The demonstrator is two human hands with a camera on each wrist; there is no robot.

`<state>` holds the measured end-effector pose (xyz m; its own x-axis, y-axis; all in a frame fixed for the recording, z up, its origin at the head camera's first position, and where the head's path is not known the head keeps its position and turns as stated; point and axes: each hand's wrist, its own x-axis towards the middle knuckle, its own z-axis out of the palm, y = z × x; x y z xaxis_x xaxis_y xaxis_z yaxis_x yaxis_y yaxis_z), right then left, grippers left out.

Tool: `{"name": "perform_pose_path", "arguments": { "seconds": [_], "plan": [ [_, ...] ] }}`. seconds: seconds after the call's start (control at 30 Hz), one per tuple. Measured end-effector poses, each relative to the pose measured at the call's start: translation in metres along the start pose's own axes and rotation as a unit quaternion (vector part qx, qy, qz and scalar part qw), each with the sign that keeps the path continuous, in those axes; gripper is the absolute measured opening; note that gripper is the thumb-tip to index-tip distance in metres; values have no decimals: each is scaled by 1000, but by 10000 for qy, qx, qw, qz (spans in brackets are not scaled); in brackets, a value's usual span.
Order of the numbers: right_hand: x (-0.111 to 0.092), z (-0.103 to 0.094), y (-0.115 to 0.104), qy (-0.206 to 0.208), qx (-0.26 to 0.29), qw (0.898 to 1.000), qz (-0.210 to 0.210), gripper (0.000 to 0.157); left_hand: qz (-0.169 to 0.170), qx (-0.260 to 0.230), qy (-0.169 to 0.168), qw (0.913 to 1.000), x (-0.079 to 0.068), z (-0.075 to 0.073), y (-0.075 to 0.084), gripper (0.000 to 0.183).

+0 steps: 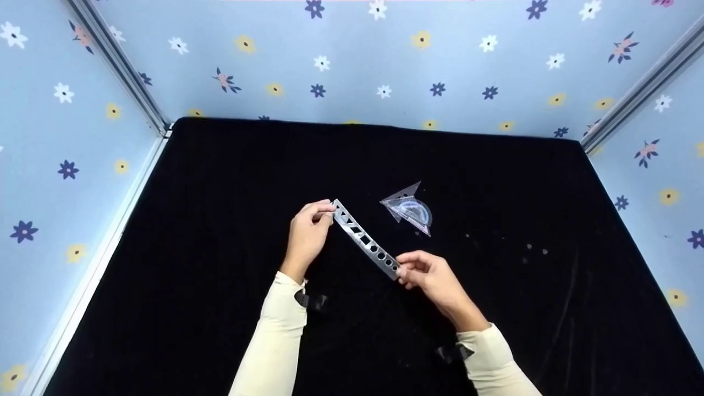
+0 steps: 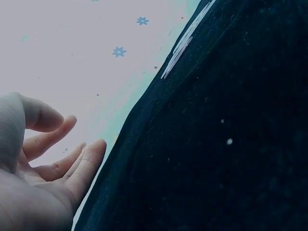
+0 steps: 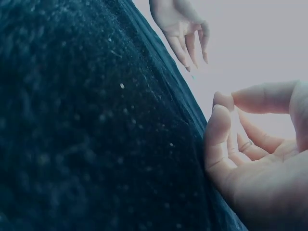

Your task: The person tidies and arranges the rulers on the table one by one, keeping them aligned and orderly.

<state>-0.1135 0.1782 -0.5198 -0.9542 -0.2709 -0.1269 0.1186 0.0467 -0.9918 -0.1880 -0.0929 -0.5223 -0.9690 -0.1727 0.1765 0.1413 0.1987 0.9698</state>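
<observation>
Two hands hold a clear ruler [image 1: 362,244] between them above a black cloth [image 1: 220,247].

The left hand [image 1: 309,234] pinches the ruler's far end between thumb and finger; the right hand [image 1: 437,278], lower and nearer the body, pinches the other end the same way, so the ruler slants down from left hand to right, looking slightly bowed. Its cut-out shapes run from triangles by the left hand to round holes by the right. Just beyond the right hand, a little toward the left, clear triangles [image 1: 401,195] and a half-round protractor [image 1: 422,209] lie overlapping on the cloth; their stacking order is hard to tell. Behind both hands, cream sleeves [image 1: 280,330] cover the forearms, and past the cloth stands a flowered blue wall [image 1: 357,66].
</observation>
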Motion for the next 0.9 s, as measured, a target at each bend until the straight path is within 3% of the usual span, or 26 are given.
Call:
{"name": "perform_pose_path", "arguments": {
  "seconds": [0.2, 0.4, 0.57, 0.9],
  "plan": [
    [-1, 4, -1, -130, -10, 9999, -23, 32, -86, -201, 110, 9997, 1, 1, -1, 17],
    [-2, 8, 0, -333, 28, 9994, -25, 31, -415, -855, 287, 9951, 1, 3, 1, 18],
    [-4, 12, 0, -409, 4, 9992, -39, 30, -495, -1198, 315, 9911, 1, 5, 1, 19],
    [-8, 22, 3, -468, -97, 9988, -87, 35, -577, -1381, 221, 9885, 0, 6, 4, 16]
  ]
}}
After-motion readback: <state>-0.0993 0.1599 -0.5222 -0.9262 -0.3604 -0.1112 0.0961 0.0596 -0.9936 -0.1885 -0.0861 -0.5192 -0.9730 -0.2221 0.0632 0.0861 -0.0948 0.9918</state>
